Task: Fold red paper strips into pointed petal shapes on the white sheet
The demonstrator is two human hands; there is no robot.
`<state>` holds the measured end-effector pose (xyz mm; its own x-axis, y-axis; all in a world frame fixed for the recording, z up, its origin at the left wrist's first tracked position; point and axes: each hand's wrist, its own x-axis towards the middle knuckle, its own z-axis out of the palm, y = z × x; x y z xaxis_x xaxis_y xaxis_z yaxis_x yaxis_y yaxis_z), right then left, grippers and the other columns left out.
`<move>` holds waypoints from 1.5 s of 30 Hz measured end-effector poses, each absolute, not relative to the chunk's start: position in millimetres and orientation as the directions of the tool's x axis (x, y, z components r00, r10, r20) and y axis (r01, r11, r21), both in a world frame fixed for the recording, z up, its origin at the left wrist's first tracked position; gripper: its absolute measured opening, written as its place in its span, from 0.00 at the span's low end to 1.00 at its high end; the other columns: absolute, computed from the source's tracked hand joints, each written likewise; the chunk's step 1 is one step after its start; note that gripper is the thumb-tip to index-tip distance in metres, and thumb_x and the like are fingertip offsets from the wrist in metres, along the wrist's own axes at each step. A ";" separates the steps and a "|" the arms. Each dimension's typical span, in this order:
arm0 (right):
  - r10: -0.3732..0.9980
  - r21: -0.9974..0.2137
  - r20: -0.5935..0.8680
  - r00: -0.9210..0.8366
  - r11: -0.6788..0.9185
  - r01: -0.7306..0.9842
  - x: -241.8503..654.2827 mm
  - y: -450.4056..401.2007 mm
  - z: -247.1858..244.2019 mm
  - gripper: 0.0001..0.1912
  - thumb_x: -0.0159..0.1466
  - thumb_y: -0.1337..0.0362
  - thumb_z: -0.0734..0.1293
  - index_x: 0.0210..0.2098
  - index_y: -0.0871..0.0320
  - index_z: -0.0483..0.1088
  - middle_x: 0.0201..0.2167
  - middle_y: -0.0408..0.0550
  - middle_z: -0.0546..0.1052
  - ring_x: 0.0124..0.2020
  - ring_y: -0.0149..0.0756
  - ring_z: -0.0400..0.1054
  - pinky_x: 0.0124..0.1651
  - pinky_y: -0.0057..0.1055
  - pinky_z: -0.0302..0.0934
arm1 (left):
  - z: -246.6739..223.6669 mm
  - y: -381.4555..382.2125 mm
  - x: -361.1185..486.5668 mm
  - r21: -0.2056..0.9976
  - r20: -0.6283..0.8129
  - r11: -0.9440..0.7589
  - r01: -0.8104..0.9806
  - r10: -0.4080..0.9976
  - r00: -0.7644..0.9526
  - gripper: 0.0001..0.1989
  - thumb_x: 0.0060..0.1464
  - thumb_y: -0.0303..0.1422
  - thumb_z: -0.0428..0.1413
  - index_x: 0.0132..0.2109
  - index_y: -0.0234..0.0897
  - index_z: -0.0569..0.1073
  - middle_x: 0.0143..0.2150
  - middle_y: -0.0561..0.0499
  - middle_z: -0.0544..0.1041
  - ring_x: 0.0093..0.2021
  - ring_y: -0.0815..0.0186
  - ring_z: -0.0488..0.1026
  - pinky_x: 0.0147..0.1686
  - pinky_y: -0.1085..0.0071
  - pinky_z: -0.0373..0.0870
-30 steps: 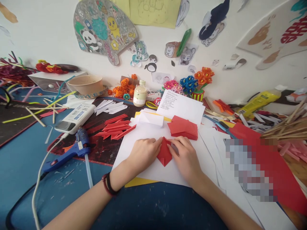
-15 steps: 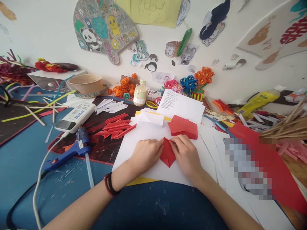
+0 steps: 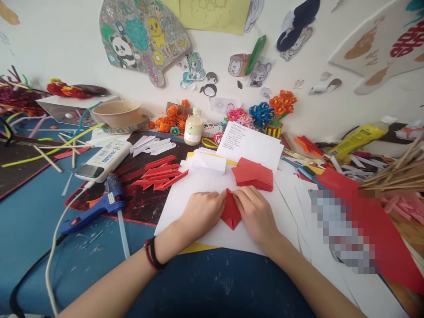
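Observation:
A folded piece of red paper [image 3: 231,216], pointed at its near end, lies on white paper [image 3: 185,221] in front of me. My left hand [image 3: 205,212] is closed on its left edge, fingertips near the top. On the other side my right hand [image 3: 253,212] pinches the right edge near the top corner. The fingers of both hands hide part of the paper's sides. Just beyond my right hand sits a stack of red paper pieces [image 3: 254,174]. Beyond my left hand are folded red strips [image 3: 162,173] and a folded white paper piece [image 3: 208,163].
At left lie a blue glue gun [image 3: 96,207] with its cord and a white power bank [image 3: 104,161]. A bottle [image 3: 194,128], a bowl [image 3: 117,112] and craft flowers [image 3: 261,114] line the wall. Red sheets [image 3: 364,221] and a blurred object [image 3: 344,234] are at right.
The fingertips of my right hand have shifted slightly left and up along the red paper's top edge. My left hand stays almost where it was.

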<state>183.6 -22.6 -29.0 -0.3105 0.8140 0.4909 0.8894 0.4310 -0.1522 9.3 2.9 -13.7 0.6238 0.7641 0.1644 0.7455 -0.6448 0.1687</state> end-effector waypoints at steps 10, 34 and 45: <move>0.810 -0.207 0.537 -0.236 0.398 0.894 182.4 -23.1 -29.9 0.10 0.68 0.71 0.59 0.38 0.63 0.72 0.33 0.52 0.73 0.35 0.38 0.65 0.39 0.36 0.64 | -16.6 3.7 9.1 0.124 0.203 -0.668 0.734 0.741 0.640 0.13 0.65 0.32 0.42 0.51 0.37 0.68 0.28 0.53 0.74 0.27 0.65 0.72 0.22 0.71 0.56; 0.794 -0.324 0.514 -0.326 0.531 0.783 193.4 -18.5 -28.0 0.12 0.66 0.76 0.58 0.42 0.65 0.72 0.35 0.53 0.73 0.37 0.38 0.65 0.39 0.36 0.64 | -17.6 6.6 8.6 0.126 0.220 -0.672 0.730 0.736 0.640 0.12 0.65 0.32 0.43 0.48 0.39 0.69 0.27 0.54 0.73 0.25 0.65 0.71 0.22 0.70 0.53; 0.813 -0.406 0.519 -0.265 0.507 0.761 189.7 -17.6 -30.0 0.11 0.66 0.75 0.59 0.39 0.62 0.72 0.33 0.50 0.71 0.35 0.36 0.64 0.37 0.34 0.64 | -18.3 5.0 8.9 0.112 0.214 -0.679 0.725 0.729 0.650 0.12 0.64 0.30 0.43 0.50 0.37 0.68 0.27 0.54 0.73 0.26 0.66 0.70 0.22 0.70 0.54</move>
